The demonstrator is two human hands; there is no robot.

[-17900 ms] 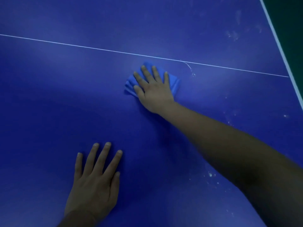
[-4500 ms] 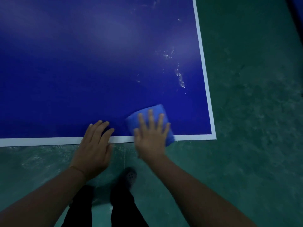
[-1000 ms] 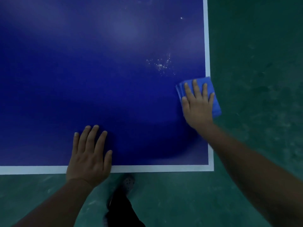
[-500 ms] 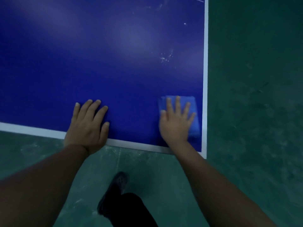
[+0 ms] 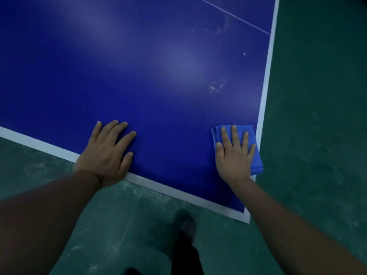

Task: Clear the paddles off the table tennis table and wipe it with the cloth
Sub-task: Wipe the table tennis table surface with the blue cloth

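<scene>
A smooth, faintly glossy blue table tennis table (image 5: 139, 66) fills most of the view, a soft glare across its middle and a white border stripe (image 5: 265, 92) along its right and near edges, meeting at the near right corner. Around it lies a mottled green floor (image 5: 317, 116), scuffed pale in places, open to the right of the table and in front of it. A thin white line (image 5: 234, 15) crosses the far right of the top, and a patch of pale specks (image 5: 216, 87) sits near the right stripe. The left hand (image 5: 106, 153) lies flat, fingers straight and spread, on the near edge, holding nothing. The right hand (image 5: 234, 155) presses flat on a folded soft blue cloth (image 5: 255, 155) at the right edge, which overhangs the stripe slightly. A dark shoe (image 5: 185, 225) stands on the floor below the corner
</scene>
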